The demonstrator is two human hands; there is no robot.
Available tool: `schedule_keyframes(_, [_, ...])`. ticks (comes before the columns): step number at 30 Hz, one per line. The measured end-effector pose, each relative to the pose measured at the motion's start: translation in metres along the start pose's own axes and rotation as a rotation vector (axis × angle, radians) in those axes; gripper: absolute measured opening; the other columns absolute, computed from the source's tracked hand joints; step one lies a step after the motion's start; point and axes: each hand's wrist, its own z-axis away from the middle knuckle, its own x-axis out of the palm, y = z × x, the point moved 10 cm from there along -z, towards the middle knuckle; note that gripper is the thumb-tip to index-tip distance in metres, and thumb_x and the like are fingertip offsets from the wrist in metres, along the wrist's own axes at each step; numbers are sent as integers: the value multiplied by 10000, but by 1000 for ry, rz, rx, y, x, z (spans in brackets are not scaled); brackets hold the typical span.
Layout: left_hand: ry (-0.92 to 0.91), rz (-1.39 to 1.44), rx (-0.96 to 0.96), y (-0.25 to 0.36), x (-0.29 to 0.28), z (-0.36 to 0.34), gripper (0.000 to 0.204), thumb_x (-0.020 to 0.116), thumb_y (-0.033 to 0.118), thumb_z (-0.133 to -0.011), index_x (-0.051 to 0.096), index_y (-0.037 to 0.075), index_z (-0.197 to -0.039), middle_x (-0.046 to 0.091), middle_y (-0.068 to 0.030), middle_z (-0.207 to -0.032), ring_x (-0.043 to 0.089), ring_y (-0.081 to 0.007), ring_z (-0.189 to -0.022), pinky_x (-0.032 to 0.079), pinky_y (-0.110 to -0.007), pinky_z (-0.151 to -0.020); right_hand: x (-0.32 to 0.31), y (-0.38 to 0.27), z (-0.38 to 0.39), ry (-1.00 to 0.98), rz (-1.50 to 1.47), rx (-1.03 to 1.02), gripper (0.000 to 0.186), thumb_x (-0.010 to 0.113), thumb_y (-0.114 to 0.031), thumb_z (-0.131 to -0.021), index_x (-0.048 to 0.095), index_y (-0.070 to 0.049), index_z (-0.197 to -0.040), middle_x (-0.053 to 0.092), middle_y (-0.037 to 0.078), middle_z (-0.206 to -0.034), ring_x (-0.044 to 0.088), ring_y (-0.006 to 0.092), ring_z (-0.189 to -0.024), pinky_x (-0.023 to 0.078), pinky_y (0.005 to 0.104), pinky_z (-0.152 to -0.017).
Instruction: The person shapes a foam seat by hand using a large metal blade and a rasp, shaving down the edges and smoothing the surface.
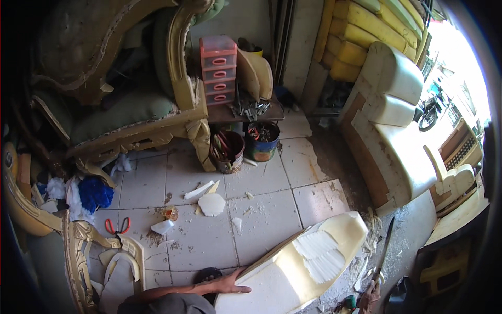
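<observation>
A long cream foam seat piece point(282, 277) lies slanting across the lower middle, its far end rounded and a shallow, ridged patch cut into its top. My left hand point(230, 285) rests on its left edge, thumb and fingers spread. Off to the right of the foam, my right hand point(371, 297) is closed round the handle end of a long, thin-bladed knife point(387, 243), which points up and away, apart from the foam. Foam shavings point(364, 264) litter the floor between the foam and the knife. Part of the foam's near end is cut off by the lower edge.
Foam offcuts point(212, 204) and red-handled scissors point(118, 226) lie on the tiles. Two tool buckets point(263, 141) stand below a bench with a pink drawer unit point(218, 70). A carved sofa frame point(130, 123) fills the left; a white foam-covered seat point(397, 146) stands right.
</observation>
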Motion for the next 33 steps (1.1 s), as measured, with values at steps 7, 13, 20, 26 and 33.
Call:
schedule_keyframes(7, [-34,92,-42,-1,2,7,1171,693,711,-825,172,-28,-1569,413,-290,-1498,437,-361,-1393,336,-438,-1166,28,-24,3,16,344,-192,515,675,-84,-884,630,-231,-1375,524,143,-897,565,314,-834,482,427,-734])
schedule_keyframes(13, [12,9,-148,-5,-1,17,1135,671,728,-830,226,-15,-1563,444,-266,-1492,444,-371,-1391,322,-426,-1168,63,-45,65,-334,381,-143,543,638,-54,-884,562,-135,-1416,544,126,-827,562,303,-669,464,443,-578])
schedule_keyframes(20, [50,298,-21,5,-3,10,984,771,510,-855,318,-65,-1511,482,-231,-1449,493,-297,-1314,377,-383,-1121,-22,-62,68,-131,-796,149,514,571,-72,-911,515,-20,-1419,588,108,-896,618,207,-711,500,318,-593])
schedule_keyframes(26, [101,493,13,0,1,17,682,734,279,-884,457,-68,-1403,646,-156,-1232,631,-225,-1076,480,-336,-988,-141,-47,-31,586,-958,175,317,584,-2,-904,537,-9,-1217,615,79,-922,628,173,-814,529,334,-750])
schedule_keyframes(33, [128,440,-100,-11,0,25,737,734,303,-898,425,-44,-1470,602,-171,-1330,579,-243,-1183,418,-346,-1062,-141,-13,-56,763,-955,-48,286,580,-54,-966,567,16,-1243,674,132,-1067,694,239,-1014,553,383,-907])
